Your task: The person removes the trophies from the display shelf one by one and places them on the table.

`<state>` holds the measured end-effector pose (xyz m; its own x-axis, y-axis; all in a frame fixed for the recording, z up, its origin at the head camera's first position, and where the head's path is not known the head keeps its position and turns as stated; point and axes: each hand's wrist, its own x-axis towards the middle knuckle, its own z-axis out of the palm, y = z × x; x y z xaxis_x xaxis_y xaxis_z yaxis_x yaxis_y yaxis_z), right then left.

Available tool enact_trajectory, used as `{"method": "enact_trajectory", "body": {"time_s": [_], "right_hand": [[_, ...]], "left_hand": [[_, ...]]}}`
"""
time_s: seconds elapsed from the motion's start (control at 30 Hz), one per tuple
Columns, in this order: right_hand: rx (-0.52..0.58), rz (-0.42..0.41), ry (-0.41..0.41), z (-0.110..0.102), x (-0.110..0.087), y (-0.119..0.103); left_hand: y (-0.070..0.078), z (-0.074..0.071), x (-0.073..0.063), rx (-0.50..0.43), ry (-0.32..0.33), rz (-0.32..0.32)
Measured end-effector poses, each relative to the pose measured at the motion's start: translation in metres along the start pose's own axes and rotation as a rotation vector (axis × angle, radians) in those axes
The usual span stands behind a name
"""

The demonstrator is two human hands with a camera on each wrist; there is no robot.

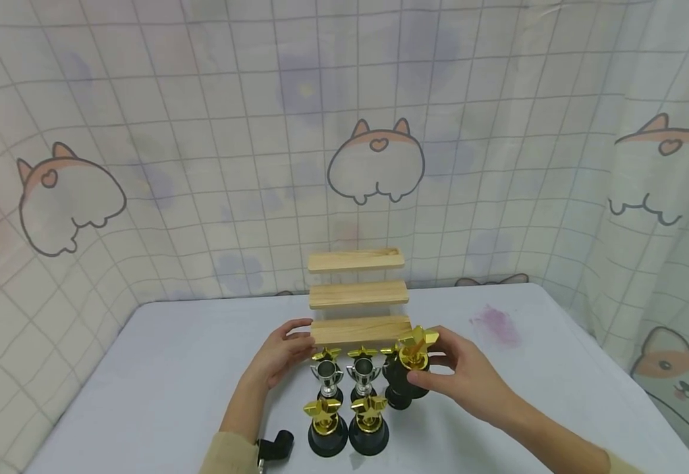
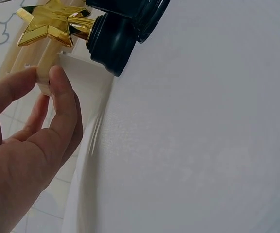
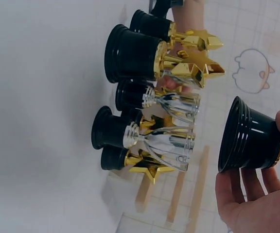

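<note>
My right hand (image 1: 469, 378) holds a star trophy (image 3: 252, 138) by its black base, raised over the table and tilted; its gold star (image 1: 418, 339) points up in the head view. At the left end of the lowest wooden shelf (image 1: 361, 330), my left hand (image 1: 285, 355) pinches the wood between thumb and fingertips, as the left wrist view shows. Close to that hand stands another gold star trophy (image 2: 113, 46). Two silver cup trophies (image 3: 166, 145) stand in the middle, with star trophies behind them. Two more star trophies (image 1: 327, 431) are in front.
Two higher wooden shelves (image 1: 358, 294) rise in steps behind the lowest one. A black device (image 1: 276, 446) sits by the left wrist. White cloth covers the table (image 1: 190, 368), and a checked curtain (image 1: 232, 164) hangs behind. A pink stain (image 1: 497, 324) marks the right side.
</note>
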<state>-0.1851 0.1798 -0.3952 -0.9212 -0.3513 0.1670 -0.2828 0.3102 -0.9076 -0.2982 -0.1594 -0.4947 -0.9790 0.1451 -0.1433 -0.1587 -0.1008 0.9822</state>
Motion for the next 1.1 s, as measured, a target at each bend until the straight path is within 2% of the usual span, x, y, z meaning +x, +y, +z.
{"method": "enact_trajectory", "body": {"time_s": [0.13, 0.33, 0.53, 0.83, 1.1], "right_hand": [[-0.001, 0.015, -0.01, 0.0, -0.006, 0.004], [0.023, 0.094, -0.001, 0.003, -0.011, 0.009], [0.07, 0.086, -0.016, 0.007, -0.016, 0.017], [0.103, 0.156, -0.006, 0.015, -0.023, 0.032], [0.152, 0.159, -0.023, 0.023, -0.025, 0.048]], "left_hand": [[0.0, 0.0, 0.0, 0.002, 0.0, -0.004], [0.001, 0.0, 0.001, 0.006, 0.0, -0.005], [0.001, -0.001, 0.0, 0.011, 0.004, -0.004], [0.001, 0.001, -0.001, 0.017, 0.009, 0.003], [0.001, 0.001, -0.001, 0.023, 0.014, -0.003]]}}
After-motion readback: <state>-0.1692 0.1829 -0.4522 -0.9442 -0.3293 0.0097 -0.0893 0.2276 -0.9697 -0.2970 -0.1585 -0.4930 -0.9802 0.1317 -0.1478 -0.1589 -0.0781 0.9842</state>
